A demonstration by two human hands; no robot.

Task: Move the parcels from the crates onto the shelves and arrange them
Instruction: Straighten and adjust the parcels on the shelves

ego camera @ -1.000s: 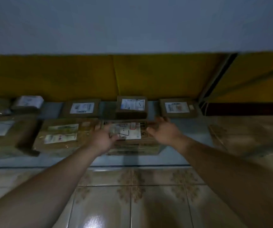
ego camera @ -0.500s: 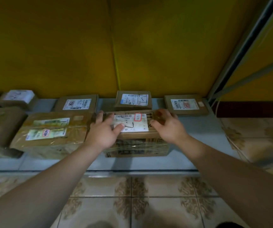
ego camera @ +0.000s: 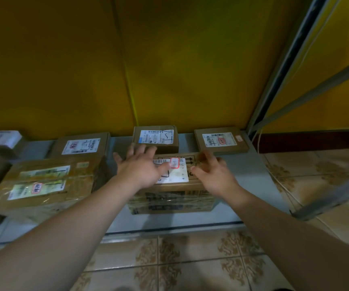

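Your grey shelf (ego camera: 190,220) runs left to right under a yellow back panel. The wide taped parcel (ego camera: 43,185) sits on its left part. Just right of that, a narrow gap apart, the centre parcel (ego camera: 169,204) stands on the shelf near the front edge. Its long axis lies along that edge, its labelled face is up, and a taped, dark-printed side faces you.

Both your hands are above its top. Your left hand (ego camera: 140,169) lies flat with fingers spread over the left part, covering some of the white label (ego camera: 179,175). Your right hand (ego camera: 215,177) is over the right part, fingers loosely bent and blurred, clasping nothing; whether it touches the cardboard cannot be told.

The box is brown cardboard. Behind it, against the panel, sits a small labelled parcel (ego camera: 155,137), with flatter ones to the right (ego camera: 222,141) and left (ego camera: 81,144)
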